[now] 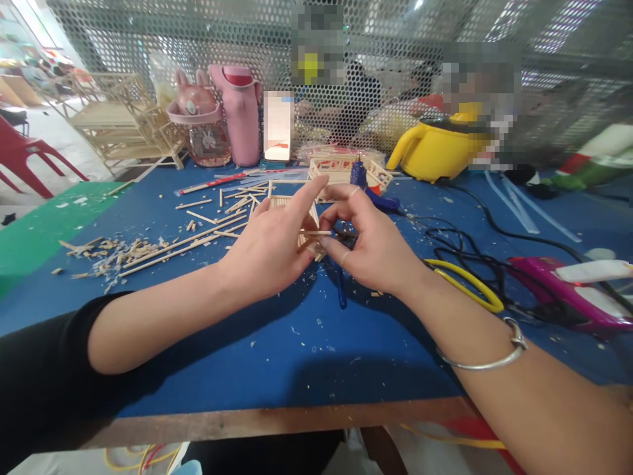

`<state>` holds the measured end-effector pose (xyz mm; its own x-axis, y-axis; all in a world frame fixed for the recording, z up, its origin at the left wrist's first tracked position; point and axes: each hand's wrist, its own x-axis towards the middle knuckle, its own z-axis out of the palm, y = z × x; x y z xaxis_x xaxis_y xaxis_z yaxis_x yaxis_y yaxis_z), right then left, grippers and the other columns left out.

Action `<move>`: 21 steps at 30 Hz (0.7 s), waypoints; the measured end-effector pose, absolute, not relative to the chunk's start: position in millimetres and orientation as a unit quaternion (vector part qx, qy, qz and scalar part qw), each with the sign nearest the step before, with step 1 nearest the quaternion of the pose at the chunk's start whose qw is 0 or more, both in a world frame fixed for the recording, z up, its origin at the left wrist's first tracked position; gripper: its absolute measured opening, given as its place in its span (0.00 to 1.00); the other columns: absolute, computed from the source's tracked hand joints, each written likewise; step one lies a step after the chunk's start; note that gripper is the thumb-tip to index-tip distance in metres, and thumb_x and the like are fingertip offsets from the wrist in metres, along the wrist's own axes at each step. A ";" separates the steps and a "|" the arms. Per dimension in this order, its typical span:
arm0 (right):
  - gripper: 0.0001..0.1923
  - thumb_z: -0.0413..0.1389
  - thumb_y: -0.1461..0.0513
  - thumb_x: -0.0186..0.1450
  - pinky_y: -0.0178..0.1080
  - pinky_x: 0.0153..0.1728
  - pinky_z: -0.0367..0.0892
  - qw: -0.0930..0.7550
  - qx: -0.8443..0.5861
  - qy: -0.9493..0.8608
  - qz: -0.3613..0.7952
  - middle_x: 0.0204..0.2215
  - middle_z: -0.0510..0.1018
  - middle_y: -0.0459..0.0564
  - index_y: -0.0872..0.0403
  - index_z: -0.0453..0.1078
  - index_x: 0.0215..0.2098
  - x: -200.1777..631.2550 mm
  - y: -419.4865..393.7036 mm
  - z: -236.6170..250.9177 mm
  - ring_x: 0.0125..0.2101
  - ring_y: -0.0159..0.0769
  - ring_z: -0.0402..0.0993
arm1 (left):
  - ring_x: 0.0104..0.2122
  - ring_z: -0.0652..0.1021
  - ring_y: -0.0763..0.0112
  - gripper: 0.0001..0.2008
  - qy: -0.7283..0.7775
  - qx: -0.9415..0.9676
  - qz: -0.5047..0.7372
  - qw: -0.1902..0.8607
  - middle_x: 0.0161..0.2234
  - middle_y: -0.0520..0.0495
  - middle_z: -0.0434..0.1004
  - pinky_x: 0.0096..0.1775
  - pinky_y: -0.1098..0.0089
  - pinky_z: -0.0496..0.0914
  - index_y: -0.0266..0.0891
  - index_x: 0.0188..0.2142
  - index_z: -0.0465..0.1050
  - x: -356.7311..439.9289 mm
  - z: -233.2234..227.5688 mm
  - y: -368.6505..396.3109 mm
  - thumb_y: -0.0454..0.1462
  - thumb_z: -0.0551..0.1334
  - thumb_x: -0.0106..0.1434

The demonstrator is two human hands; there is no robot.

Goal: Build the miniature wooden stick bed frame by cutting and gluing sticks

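Both hands meet over the middle of the blue table top (277, 356). Left hand (270, 254) is half closed, with the index finger stretched out straight, and it steadies the small pale frame built from thin wooden sticks (302, 227). Right hand (368, 247) has its fingers curled, and thumb and finger pinch one thin wooden stick (316, 233) that lies level against the frame. I cannot tell if the stick already touches the frame or only comes near it.

The frame looks light and fragile, so I judge that too hard a push from the pinching fingers could bend or break a joint. If the left hand loosens, the frame could turn and the stick could sit crooked.

Just behind the frame stands a blue glue gun (363, 181) beside a larger stick structure with railings (346, 173). Left of the frame lie loose long sticks (198, 237), smooth and straight, and farther left a rough heap of wood chips (113, 254). Right of the frame run black cables (469, 251), a yellow-handled tool (469, 284) and a glossy magenta plastic tool (564, 290). Far behind the frame are a pink bottle (241, 112) and a yellow plastic kettle (440, 148) against the metal mesh screen (198, 33).
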<state>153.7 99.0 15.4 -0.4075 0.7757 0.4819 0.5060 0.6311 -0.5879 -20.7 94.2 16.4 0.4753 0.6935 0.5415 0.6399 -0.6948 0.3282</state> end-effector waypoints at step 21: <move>0.27 0.56 0.67 0.58 0.40 0.41 0.65 0.410 -0.370 -0.787 0.274 0.29 0.69 0.42 0.51 0.54 0.53 154.8 103.4 9.5 0.34 0.32 0.69 | 0.42 0.76 0.65 0.36 0.403 0.858 0.314 0.055 0.38 0.47 0.78 0.51 0.56 0.66 0.37 0.63 0.48 -20.7 19.1 95.5 0.30 0.59 0.55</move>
<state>154.8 103.4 9.5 -0.3900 0.8078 0.4421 0.3581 0.5753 -0.7353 -20.7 95.5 19.1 0.4781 0.7258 0.4946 0.6567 -0.6693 0.3474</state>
